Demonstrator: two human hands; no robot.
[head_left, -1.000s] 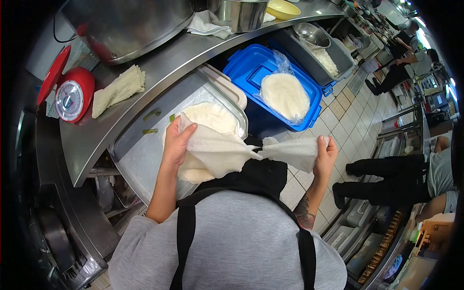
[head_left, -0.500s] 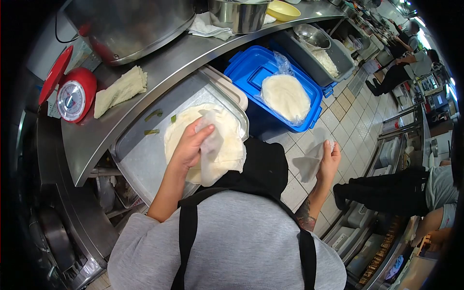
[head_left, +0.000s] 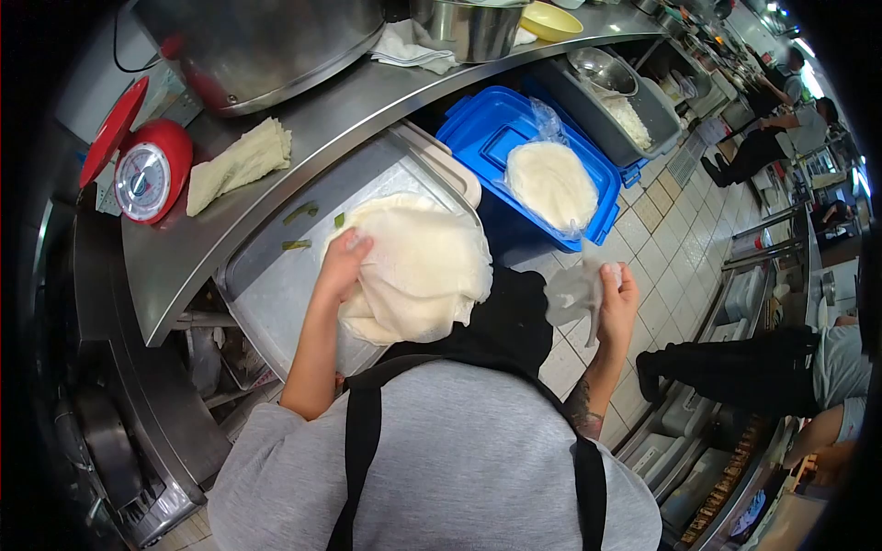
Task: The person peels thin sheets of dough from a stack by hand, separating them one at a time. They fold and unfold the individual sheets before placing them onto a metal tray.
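On a metal tray [head_left: 253,275], a pile of thin, round, pale wrapper sheets [head_left: 423,266] lies with uneven edges. My left hand [head_left: 342,266] is at the pile's left side, fingers curled on the edge of a translucent top sheet spread over it. Off to the right, above the floor, my right hand [head_left: 617,298] pinches a limp, translucent wrapper sheet [head_left: 574,292] that hangs from the fingers. Another round pile of pale sheets [head_left: 551,186], on clear plastic, rests on a blue lidded bin [head_left: 478,138].
A red scale [head_left: 152,174] and a folded pale cloth [head_left: 241,165] sit on the steel counter [head_left: 322,138]. Green scraps [head_left: 296,245] lie on the tray. Behind the blue bin stands a grey tub [head_left: 657,129] with a metal bowl [head_left: 602,69]. Other people stand at right.
The translucent sheet bunched in my left hand now lies spread over the pile, and that hand has shifted left to its edge. My right hand still holds its sheet, nearly in place.
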